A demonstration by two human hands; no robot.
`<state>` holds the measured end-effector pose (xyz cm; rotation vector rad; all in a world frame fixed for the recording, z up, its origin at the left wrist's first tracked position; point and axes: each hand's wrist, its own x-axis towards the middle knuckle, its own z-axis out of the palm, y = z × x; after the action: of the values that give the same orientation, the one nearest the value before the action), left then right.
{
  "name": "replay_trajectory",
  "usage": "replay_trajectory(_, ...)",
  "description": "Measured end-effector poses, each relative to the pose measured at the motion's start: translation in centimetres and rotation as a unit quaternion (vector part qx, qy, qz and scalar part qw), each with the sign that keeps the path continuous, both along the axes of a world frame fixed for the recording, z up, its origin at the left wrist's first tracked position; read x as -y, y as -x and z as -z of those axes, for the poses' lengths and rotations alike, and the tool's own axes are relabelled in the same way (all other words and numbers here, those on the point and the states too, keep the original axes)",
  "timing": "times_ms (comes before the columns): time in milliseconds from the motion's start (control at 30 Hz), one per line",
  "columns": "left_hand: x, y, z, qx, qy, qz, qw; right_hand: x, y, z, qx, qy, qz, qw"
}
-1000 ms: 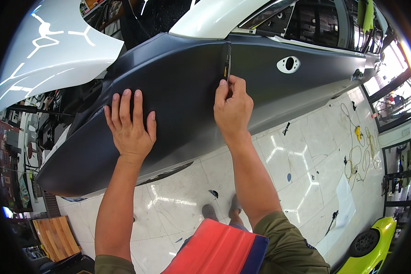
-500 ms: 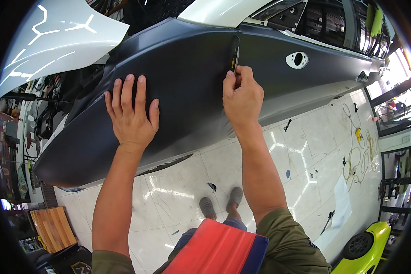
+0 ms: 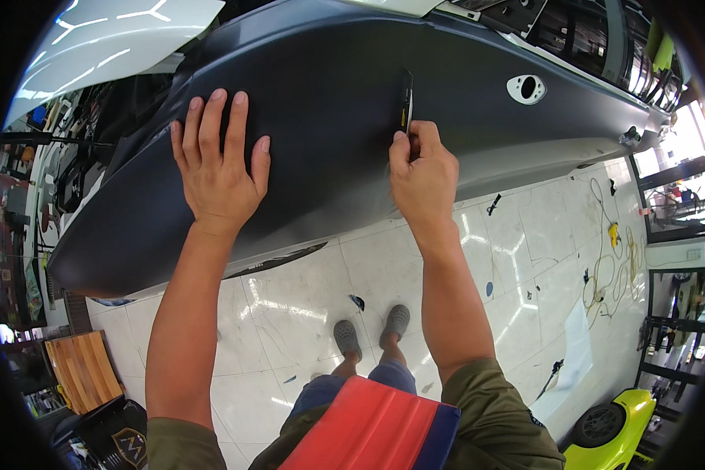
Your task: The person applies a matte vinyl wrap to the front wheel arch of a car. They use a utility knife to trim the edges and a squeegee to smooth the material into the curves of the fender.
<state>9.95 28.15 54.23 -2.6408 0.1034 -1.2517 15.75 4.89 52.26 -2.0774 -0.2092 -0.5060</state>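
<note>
Dark matte film covers the car's side panel (image 3: 313, 117), smooth over the front fender and running on to the door. My left hand (image 3: 221, 176) lies flat on the fender with its fingers spread. Between the thumb and fingers of my right hand (image 3: 424, 178) is a slim black utility knife (image 3: 405, 110). Its blade points up at the upper part of the panel, near where fender and door meet; I cannot tell how firmly the tip touches. To the right of it, the door handle recess (image 3: 526, 89) shows as a white oval with a dark hole.
A raised white hood (image 3: 117, 39) overhangs the open engine bay at upper left. Tiled floor (image 3: 290, 345) lies below, with film scraps and a yellow cord (image 3: 623, 274). A wooden board (image 3: 83, 370) stands at lower left, a lime-green car (image 3: 615, 431) at lower right.
The view has shifted, and the panel sits higher in it. My right hand has drawn the knife down along the panel, away from its upper edge. My left hand stays flat on the fender.
</note>
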Motion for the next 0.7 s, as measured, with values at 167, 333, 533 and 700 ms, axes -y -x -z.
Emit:
replay_trajectory(167,0.0,-0.1,0.2,0.003,-0.002,-0.005,1.000,0.8,0.9,1.2,-0.018,0.033,-0.012,0.999)
replay_trajectory(333,-0.3,0.0,0.5,0.013,-0.005,-0.010,1.000,1.2,1.8,2.1,-0.028,0.041,-0.036,0.998)
replay_trajectory(533,-0.3,-0.1,0.7,0.032,-0.014,-0.003,0.999,1.7,2.8,4.0,-0.029,0.049,-0.054,0.997)
replay_trajectory(700,-0.4,-0.4,0.9,0.050,-0.017,0.008,0.999,2.2,3.5,5.2,-0.029,0.061,-0.058,0.996)
